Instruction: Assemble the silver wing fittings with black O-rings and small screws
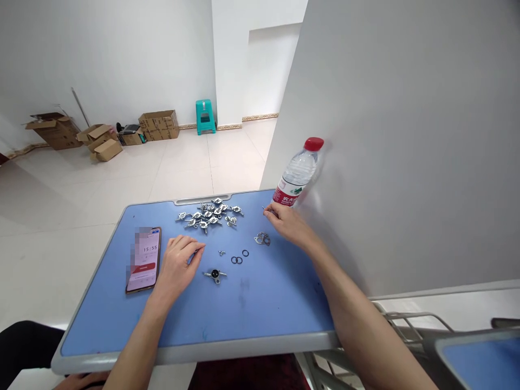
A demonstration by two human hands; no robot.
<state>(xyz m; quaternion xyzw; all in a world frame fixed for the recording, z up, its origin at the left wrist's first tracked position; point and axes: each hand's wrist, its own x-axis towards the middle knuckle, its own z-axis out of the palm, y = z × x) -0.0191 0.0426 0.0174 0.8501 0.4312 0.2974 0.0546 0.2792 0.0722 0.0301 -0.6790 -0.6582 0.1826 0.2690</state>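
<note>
Starting at your near edge of the tabletop, record the fitting: it lies dark centre uppermost, arms out to either side, touched by neither hand. To its left, past your forearm, lies the phone, screen up. Your left hand is beside the phone, fingers together and bent, thumb drawn toward the index finger; whether it holds anything cannot be told. Just beyond the fitting lie three rings, two overlapping and one apart, with screws to their left. Farther on is a cluster of plates. Your right hand, by the bottle, is closed in a pinch, the tip of a small piece showing, too small to identify. Assessed: picking up a single piece is the step in hand, with the fitting left lying. The next move calls for a secure pinch and a path clear of the bottle. Left of that hand, toward the far edge, spreads the pile of metal parts. On the floor beyond stand boxes and a stool.
</note>
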